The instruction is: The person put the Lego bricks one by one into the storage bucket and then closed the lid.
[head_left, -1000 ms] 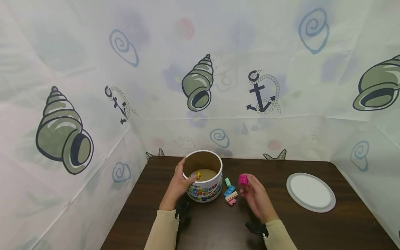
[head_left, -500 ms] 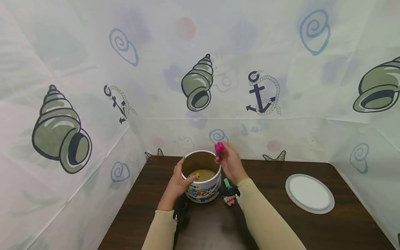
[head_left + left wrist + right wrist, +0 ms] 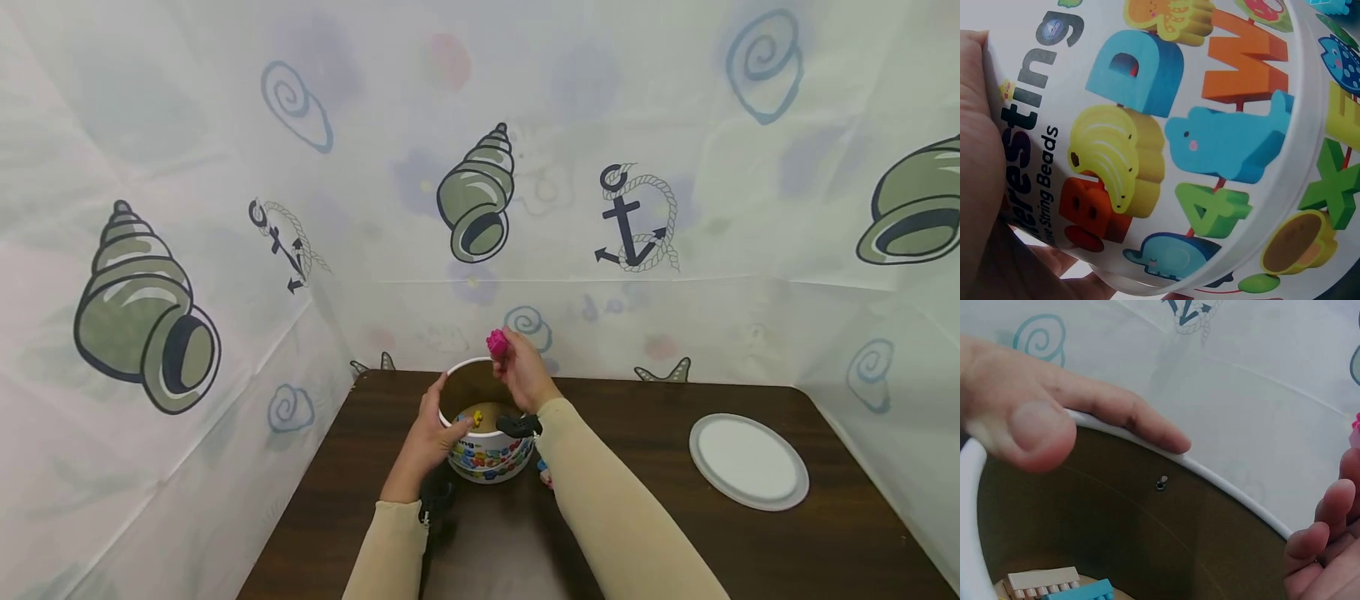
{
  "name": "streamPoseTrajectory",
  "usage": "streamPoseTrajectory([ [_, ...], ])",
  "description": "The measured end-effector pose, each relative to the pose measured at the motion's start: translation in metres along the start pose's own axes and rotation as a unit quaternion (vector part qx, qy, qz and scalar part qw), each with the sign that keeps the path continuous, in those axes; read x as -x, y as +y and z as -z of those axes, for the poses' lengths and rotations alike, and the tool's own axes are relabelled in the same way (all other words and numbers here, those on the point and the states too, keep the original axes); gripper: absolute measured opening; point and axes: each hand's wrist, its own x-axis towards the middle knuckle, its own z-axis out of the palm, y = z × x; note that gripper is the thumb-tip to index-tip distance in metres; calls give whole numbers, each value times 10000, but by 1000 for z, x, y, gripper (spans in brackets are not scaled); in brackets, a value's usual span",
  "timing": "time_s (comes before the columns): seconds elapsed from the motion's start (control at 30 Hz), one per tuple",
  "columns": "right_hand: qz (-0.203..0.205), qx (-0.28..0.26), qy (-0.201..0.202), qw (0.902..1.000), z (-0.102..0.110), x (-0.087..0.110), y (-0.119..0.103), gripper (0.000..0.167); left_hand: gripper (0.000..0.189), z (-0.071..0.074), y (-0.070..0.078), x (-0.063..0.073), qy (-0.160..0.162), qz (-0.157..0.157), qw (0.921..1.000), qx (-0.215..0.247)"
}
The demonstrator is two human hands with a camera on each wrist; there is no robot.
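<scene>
A white round bucket (image 3: 491, 460) printed with colourful beads stands at the table's back. My left hand (image 3: 423, 446) grips its left side; the thumb lies over the rim in the right wrist view. My right hand (image 3: 522, 375) pinches a bright pink toy building block (image 3: 497, 343) above the bucket's back right rim. Inside the bucket lie a yellow piece (image 3: 477, 418), a beige block (image 3: 1044, 578) and a blue block (image 3: 1082, 591). A few blocks (image 3: 544, 473) lie right of the bucket, mostly hidden behind my right sleeve.
A round white lid-like disc (image 3: 750, 461) with a grey edge lies on the dark wooden table (image 3: 637, 433) at the right. Patterned white cloth (image 3: 562, 242) hangs close behind the table and along both sides.
My right hand has carried the pink block up and leftward from beside the bucket to above it. Its sleeve now covers most of the loose blocks. My left hand stays at the bucket.
</scene>
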Motion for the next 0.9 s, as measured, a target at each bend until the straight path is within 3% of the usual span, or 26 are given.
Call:
streamPoseTrajectory([
  [0.3, -60, 101, -28, 9999, -2, 3, -3, 28, 98, -1, 4, -1, 14, -33, 10000, 51],
  [0.63, 59, 112, -179, 9998, 0, 1, 0, 38, 98, -1, 4, 0, 8, 25, 10000, 19],
  [0.9, 225, -33, -281, 9993, 1, 0, 1, 28, 99, -2, 7, 1, 40, -11, 10000, 11],
])
